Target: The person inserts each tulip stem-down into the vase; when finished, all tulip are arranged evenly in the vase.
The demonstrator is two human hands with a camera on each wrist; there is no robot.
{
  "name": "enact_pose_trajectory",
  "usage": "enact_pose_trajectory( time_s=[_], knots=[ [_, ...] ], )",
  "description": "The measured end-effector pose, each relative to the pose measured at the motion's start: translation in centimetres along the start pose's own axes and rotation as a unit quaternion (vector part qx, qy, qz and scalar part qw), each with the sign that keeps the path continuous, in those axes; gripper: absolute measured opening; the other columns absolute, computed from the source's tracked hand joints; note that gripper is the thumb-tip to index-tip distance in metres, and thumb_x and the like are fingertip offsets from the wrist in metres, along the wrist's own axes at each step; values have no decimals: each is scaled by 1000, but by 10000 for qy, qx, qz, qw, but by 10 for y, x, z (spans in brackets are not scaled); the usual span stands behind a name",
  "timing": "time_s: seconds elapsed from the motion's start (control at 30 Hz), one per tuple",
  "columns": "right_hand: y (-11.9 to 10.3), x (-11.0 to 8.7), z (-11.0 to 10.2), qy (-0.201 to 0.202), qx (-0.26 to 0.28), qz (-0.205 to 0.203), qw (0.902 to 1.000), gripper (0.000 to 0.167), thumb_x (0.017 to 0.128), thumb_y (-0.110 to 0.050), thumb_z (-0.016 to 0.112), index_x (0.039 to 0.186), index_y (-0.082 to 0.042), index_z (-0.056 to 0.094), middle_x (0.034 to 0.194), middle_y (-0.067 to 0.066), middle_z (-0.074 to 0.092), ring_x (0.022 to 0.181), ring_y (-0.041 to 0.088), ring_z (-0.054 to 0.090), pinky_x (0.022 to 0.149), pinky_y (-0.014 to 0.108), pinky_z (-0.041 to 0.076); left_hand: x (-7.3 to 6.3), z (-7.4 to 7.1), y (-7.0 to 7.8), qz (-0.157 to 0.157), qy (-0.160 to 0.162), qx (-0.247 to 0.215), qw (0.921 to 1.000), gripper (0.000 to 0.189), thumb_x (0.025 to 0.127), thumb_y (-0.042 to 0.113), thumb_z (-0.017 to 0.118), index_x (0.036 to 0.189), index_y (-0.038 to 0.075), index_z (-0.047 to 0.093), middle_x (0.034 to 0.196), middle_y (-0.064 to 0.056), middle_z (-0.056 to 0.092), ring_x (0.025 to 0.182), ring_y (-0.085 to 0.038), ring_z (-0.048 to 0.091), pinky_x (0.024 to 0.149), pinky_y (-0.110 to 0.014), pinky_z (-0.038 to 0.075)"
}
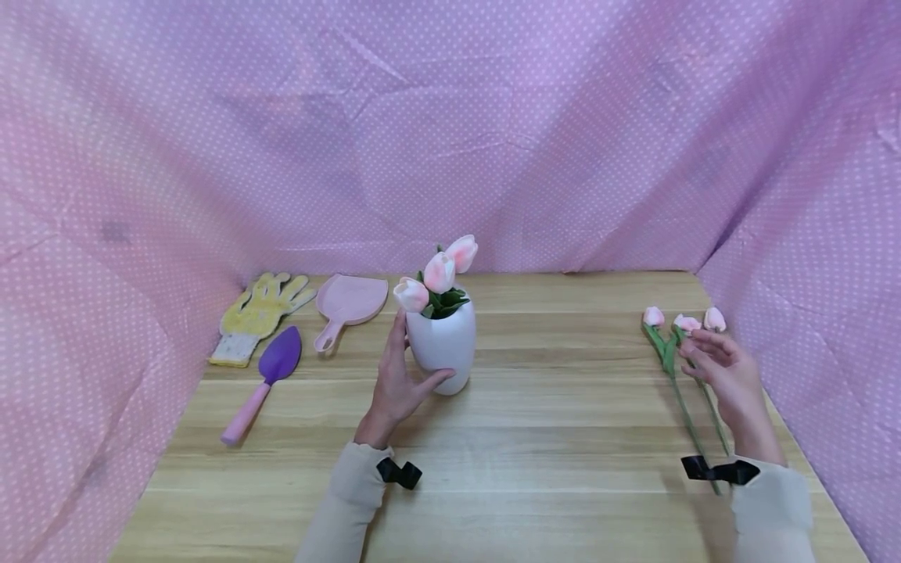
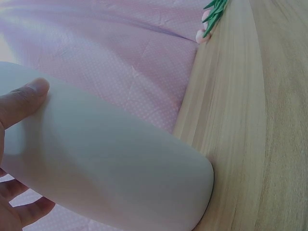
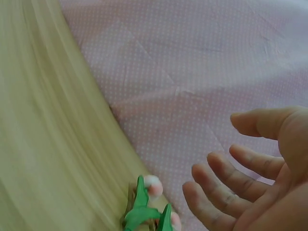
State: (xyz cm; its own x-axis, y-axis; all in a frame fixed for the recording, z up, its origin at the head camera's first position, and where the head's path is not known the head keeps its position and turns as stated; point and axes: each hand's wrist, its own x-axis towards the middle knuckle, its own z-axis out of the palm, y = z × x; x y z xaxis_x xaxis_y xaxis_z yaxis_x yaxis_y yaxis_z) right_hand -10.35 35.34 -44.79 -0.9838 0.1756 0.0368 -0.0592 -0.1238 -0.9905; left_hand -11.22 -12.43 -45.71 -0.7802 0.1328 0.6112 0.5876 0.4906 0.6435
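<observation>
A white vase [image 1: 450, 352] with several pink-and-white artificial tulips [image 1: 439, 274] in it is near the middle of the table. My left hand [image 1: 397, 391] grips the vase from its left side. Thumb and fingers lie on opposite sides of the white wall in the left wrist view. Over at the right, three loose tulips [image 1: 669, 360] with green stems lie on the wood. Above them hovers my right hand [image 1: 732, 383], its fingers loosely bent, holding nothing. In the right wrist view, green leaves [image 3: 141, 214] show below its spread fingers.
On the table's left side lie a yellow-and-white glove [image 1: 256, 313], a pink dustpan-shaped scoop [image 1: 354, 297] and a purple trowel [image 1: 280, 356] with a pink handle. Pink dotted cloth [image 1: 450, 141] hangs along the back and both sides of the wooden table [image 1: 549, 438].
</observation>
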Motion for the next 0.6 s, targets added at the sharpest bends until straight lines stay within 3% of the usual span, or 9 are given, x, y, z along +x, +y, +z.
enact_pose_trajectory(
  time_s=[0.2, 0.3, 0.37, 0.47, 0.53, 0.6],
  knots=[
    [13, -3, -18, -92, -1150, 242, 9930, 37, 95, 1, 63, 104, -35, 65, 90, -23, 70, 80, -9, 65, 61, 13, 57, 0, 1, -1, 45, 11, -7, 10000, 129, 63, 1, 93, 160, 7, 9, 155, -31, 33, 136, -49, 44, 99, -61, 53],
    [17, -3, -22, -135, -2246, 262, 9740, 28, 96, -4, 64, 116, -23, 63, 88, -31, 63, 79, -15, 61, 60, 13, 56, 0, 1, -1, 50, 27, -23, 10000, 129, 63, 1, 93, 160, 6, 9, 155, -32, 34, 136, -48, 44, 99, -61, 53],
    [19, -3, -23, -167, -3032, 346, 9522, 31, 97, -8, 64, 128, -8, 60, 89, -33, 58, 79, -20, 56, 60, 13, 56, 0, 2, -1, 44, 41, -28, 10000, 129, 63, 2, 93, 160, 6, 9, 154, -32, 34, 136, -48, 45, 99, -61, 53],
    [20, -3, -22, -264, -3980, 558, 9153, 54, 98, -18, 63, 139, 13, 46, 98, -10, 67, 77, -26, 45, 59, 13, 54, 0, 2, 0, 40, 60, -31, 10000, 129, 63, 2, 94, 160, 6, 10, 154, -32, 35, 136, -48, 45, 98, -61, 53],
    [21, -3, -22, -392, -4351, 739, 8965, 61, 98, -24, 62, 141, 14, 43, 112, 15, 68, 77, -28, 40, 60, 13, 54, 0, 2, 0, 37, 67, -25, 10000, 128, 63, 2, 94, 160, 6, 10, 154, -31, 35, 136, -48, 45, 98, -61, 53],
    [22, -3, -21, -517, -4578, 862, 8834, 62, 98, -27, 62, 141, 15, 43, 126, 35, 58, 77, -27, 38, 61, 14, 54, 0, 2, 0, 34, 68, -34, 10000, 128, 63, 2, 94, 160, 6, 10, 154, -31, 35, 136, -47, 45, 98, -61, 53]
  ],
)
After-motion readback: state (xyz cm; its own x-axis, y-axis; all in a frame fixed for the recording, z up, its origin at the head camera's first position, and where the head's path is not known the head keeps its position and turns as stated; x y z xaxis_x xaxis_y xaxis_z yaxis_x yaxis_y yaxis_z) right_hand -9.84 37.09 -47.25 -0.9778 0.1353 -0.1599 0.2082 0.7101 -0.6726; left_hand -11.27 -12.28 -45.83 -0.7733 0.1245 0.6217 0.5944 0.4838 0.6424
